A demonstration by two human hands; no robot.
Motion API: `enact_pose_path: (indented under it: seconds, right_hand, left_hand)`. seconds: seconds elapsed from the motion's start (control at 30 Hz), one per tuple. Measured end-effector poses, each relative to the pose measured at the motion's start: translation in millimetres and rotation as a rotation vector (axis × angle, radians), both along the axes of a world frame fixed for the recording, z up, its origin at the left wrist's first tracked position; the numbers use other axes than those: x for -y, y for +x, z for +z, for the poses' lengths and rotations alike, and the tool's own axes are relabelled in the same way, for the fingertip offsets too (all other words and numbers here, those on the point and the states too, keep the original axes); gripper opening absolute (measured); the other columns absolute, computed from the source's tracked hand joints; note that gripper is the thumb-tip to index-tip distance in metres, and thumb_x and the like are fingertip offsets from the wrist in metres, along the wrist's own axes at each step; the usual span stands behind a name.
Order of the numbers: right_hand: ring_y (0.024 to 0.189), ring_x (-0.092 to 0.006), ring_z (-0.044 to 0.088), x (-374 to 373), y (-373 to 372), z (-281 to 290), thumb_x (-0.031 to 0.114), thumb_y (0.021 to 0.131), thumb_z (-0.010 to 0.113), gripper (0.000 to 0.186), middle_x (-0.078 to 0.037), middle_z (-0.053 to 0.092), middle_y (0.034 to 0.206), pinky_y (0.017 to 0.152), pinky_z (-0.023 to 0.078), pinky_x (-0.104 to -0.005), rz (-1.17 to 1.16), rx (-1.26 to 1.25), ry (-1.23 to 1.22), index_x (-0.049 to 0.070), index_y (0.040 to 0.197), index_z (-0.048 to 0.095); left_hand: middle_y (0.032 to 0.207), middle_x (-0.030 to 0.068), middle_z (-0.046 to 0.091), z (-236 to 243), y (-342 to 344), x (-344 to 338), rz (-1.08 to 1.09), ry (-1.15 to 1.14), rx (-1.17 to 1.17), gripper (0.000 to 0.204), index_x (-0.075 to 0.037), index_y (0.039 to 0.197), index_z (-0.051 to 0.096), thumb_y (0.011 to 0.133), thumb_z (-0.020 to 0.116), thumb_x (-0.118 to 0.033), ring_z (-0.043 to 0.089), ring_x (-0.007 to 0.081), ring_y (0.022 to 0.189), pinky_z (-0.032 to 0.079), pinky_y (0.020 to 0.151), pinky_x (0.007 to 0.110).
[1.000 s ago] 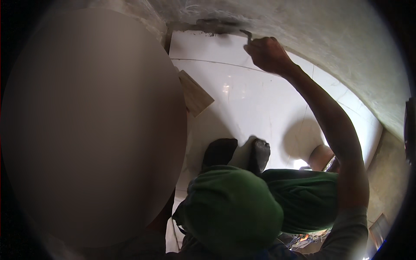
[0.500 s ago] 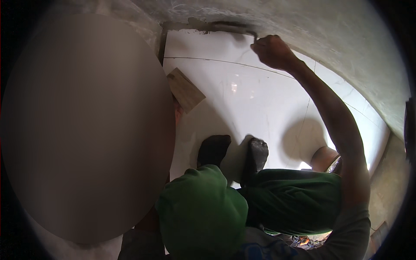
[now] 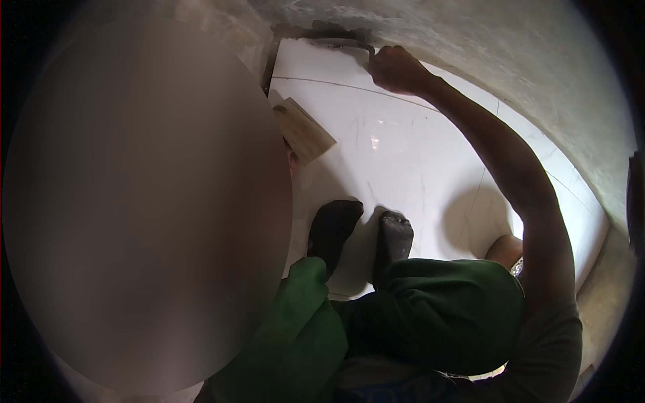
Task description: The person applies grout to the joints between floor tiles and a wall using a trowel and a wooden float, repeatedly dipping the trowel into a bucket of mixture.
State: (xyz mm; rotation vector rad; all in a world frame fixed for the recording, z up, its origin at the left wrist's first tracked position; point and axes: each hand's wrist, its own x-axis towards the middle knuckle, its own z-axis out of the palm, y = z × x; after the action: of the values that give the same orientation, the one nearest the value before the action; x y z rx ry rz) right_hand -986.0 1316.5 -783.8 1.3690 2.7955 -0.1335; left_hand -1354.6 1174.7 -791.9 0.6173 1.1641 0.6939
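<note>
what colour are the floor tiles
The floor tiles are white; the head view shows them best.

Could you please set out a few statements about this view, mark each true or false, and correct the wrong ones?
1. The right hand grips a tool with a bent neck. True.
2. The floor tiles are dark green. False: they are white.
3. The brown board is to the right of both feet. False: it is beyond them, toward the left.
4. Dark material lies along the base of the far wall. True.
5. Both feet are bare. False: dark socks cover them.
</note>
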Motion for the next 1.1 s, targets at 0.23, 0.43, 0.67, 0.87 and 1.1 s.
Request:
enact_pose_path:
  seconds: [0.23,0.43,0.67,0.87,1.1]
  right_hand:
    - [0.085,-0.0431,0.075,13,-43,18,0.018,0.098,0.058,0.026,-0.023,0.075,0.088,0.080,0.062,-0.0540,-0.245,-0.316,-0.109,-0.001,0.091,0.075]
    - [0.088,-0.0443,0.076,-9,-52,15,0.021,0.098,0.056,0.030,-0.026,0.076,0.093,0.082,0.064,-0.0532,-0.288,-0.217,-0.201,-0.001,0.090,0.076]
    - [0.075,-0.0390,0.073,-16,-85,-9,0.016,0.098,0.060,0.023,-0.020,0.072,0.083,0.071,0.063,-0.0491,0.002,-0.146,0.023,-0.002,0.089,0.072]
    - [0.068,-0.0320,0.076,-25,-109,64,0.010,0.089,0.053,0.038,-0.027,0.077,0.096,0.059,0.063,-0.0473,-0.567,-0.449,-0.649,-0.002,0.117,0.075]
    - [0.061,-0.0280,0.074,-21,-109,108,0.010,0.091,0.051,0.069,-0.026,0.077,0.096,0.053,0.061,-0.0420,-0.492,-0.497,-0.716,0.000,0.159,0.046]
  left_hand:
    - [0.132,0.0059,0.071,122,-16,99,0.152,0.085,-0.105,0.040,0.001,0.143,0.061,0.107,0.065,-0.017,0.068,0.0156,0.118,0.054,0.103,0.036]
    - [0.136,0.0084,0.070,145,-33,147,0.276,0.102,-0.130,0.045,0.003,0.147,0.059,0.107,0.067,-0.018,0.068,0.0180,0.124,0.053,0.107,0.038]
    - [0.136,0.0085,0.070,155,-54,189,0.347,0.073,-0.228,0.045,0.003,0.147,0.058,0.107,0.067,-0.018,0.068,0.0182,0.124,0.053,0.107,0.038]
    - [0.137,0.0086,0.070,157,-57,197,0.327,0.049,-0.282,0.045,0.003,0.147,0.058,0.107,0.067,-0.018,0.068,0.0184,0.124,0.053,0.107,0.038]
    - [0.137,0.0087,0.070,143,-50,172,0.235,0.052,-0.298,0.046,0.003,0.148,0.058,0.107,0.067,-0.017,0.067,0.0187,0.125,0.053,0.107,0.038]
